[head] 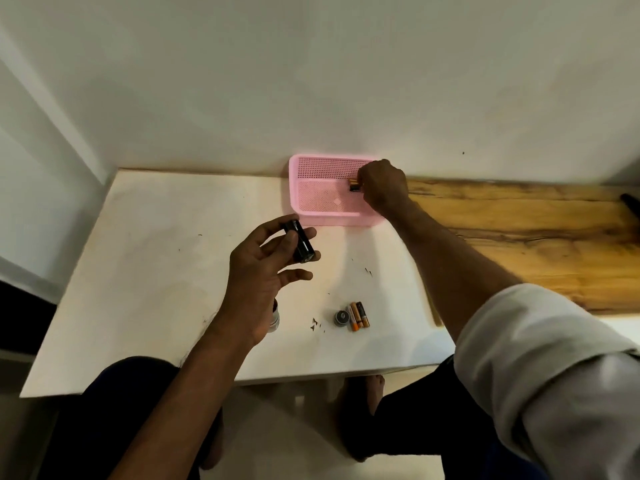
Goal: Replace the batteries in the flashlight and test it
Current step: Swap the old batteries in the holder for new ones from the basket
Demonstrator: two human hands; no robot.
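Note:
My left hand point(263, 271) holds a short black flashlight body point(300, 243) between thumb and fingers above the white table point(138, 271). My right hand point(382, 187) reaches into the pink mesh basket point(322, 199) at the back and pinches orange-and-black batteries point(354, 185). A few more orange-and-black batteries point(358, 316) lie together on the table near the front. A round dark cap point(342, 318) sits right beside them. A white-rimmed part point(274, 318) shows partly from under my left wrist.
The basket stands against the white wall. A wooden plank point(519, 237) runs along the right, level with the table. A dark object point(631, 204) lies at its far right end. My knees and a foot show below the table's front edge.

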